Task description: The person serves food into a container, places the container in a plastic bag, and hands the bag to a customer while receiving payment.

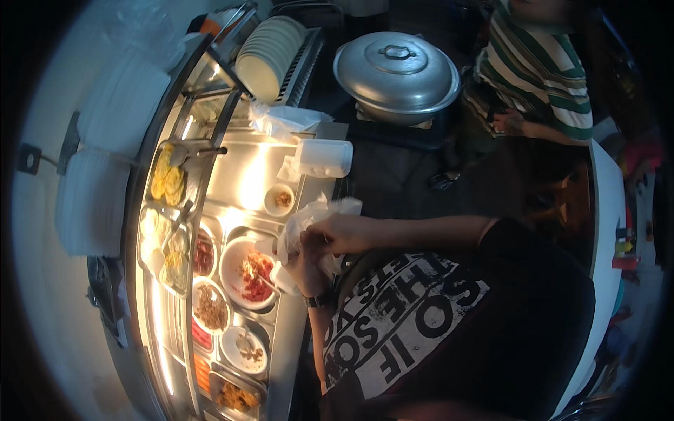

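Observation:
My right hand (pixel 339 233) reaches in from the upper right, its fingers closed on a thin white plastic bag (pixel 299 221). My left hand (pixel 305 267), with a dark watch at its wrist, grips the same bag just below. The fingers of both meet at the bunched plastic, and what the bag holds is hidden. Beside my left hand, a white foam container (pixel 284 279) is partly covered. A large white bowl (pixel 231 263) of chopped red food lies to the left of my hands. Above them are a small bowl (pixel 271 204) with brown bits and a closed foam box (pixel 325 158).
Along the steel counter (pixel 295 337) stand bowls of shredded meat (pixel 211 310) and other fillings. Trays of sliced egg (pixel 168 184) rest on a glass-case shelf. Racked plates (pixel 268 58) and a lidded aluminium pot (pixel 397 73) are farther off. A person in a striped shirt (pixel 542 79) is nearby.

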{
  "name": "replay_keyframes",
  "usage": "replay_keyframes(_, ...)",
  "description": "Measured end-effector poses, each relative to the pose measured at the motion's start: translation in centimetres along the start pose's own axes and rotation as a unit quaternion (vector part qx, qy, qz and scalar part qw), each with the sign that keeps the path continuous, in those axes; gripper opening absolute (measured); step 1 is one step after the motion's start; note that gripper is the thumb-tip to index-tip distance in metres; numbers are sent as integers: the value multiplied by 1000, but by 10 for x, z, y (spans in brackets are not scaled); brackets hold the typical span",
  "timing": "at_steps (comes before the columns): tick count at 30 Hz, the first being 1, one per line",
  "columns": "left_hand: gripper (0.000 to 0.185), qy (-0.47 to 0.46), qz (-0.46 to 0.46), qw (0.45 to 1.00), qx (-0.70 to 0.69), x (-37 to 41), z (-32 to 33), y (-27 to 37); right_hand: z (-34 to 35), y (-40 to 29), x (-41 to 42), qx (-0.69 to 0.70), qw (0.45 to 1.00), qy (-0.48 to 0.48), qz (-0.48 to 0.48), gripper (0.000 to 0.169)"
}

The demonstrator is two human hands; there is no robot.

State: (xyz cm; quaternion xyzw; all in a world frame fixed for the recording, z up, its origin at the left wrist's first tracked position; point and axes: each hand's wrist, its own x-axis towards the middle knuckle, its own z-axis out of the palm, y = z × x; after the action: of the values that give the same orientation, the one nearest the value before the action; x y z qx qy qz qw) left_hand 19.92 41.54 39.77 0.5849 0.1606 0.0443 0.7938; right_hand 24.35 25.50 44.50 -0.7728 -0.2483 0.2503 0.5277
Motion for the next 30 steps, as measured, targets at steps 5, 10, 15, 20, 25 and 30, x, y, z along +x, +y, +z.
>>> replay_keyframes(5,43,71,129,978,148,-5,-49,5,-10,14,26,537,837,92,55,13)
replay_keyframes(10,73,252,96,902,336,-26,-146,-14,-22,20,40,649,755,-22,90,24)
replay_keyframes(15,83,41,303,750,587,-66,-84,52,26,-21,39,119,917,-371,-84,21)
replay_keyframes(20,72,87,39,892,441,-90,-132,-4,51,-68,50,-10,894,-416,-168,20)
replay_keyframes(25,59,90,33,951,-294,-134,-102,52,89,15,116,-424,861,-154,-237,31)
replay_keyframes(30,35,111,102,949,277,-164,-149,40,120,60,125,-460,821,-244,-234,50)
